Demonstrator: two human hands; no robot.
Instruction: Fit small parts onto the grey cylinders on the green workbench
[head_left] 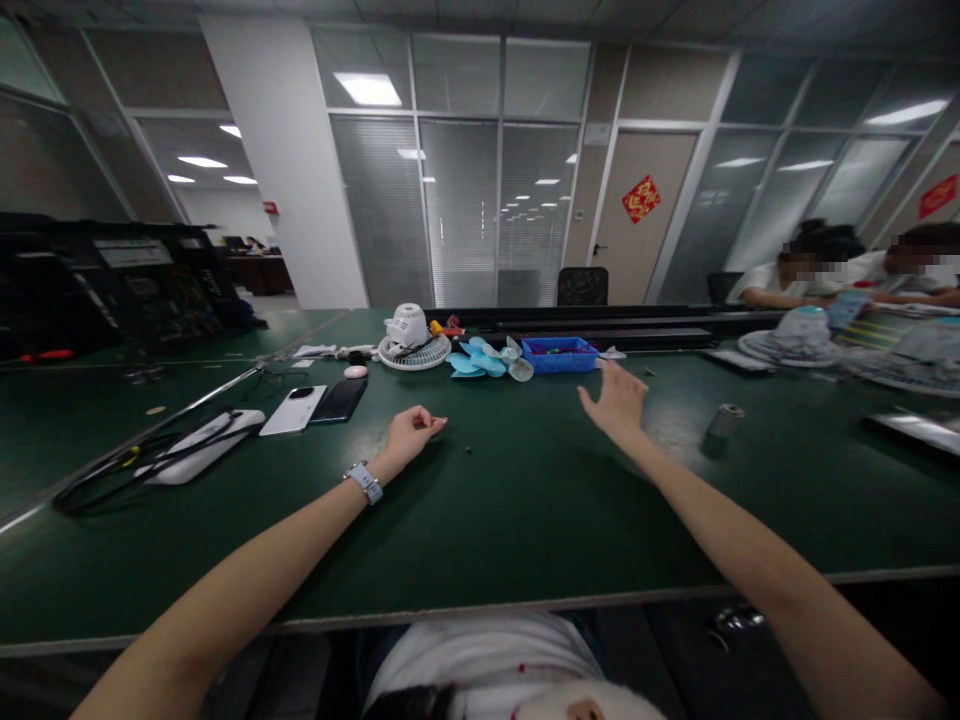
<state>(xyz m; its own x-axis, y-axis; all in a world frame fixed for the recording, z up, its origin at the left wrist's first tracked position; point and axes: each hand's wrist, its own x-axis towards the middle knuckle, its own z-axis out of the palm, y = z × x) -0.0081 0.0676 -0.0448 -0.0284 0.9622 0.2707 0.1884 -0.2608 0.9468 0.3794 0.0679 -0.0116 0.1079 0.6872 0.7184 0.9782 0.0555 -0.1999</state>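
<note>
- Head view: left hand (411,437) looked half-curled, its grip unclear.
- Small dark piece (468,450) lay beside it; a careless sweep could have lost it.
- Right hand (616,400) was spread open near the blue bin (559,362).

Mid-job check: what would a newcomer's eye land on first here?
Probably the bright blue bin, toward the far side of the dark green table, beyond and to the left of the open right hand. Just left of the bin lie light-blue fan blades, then a white fan part. Behind, a red diamond-shaped decoration stands out on the door.
</note>
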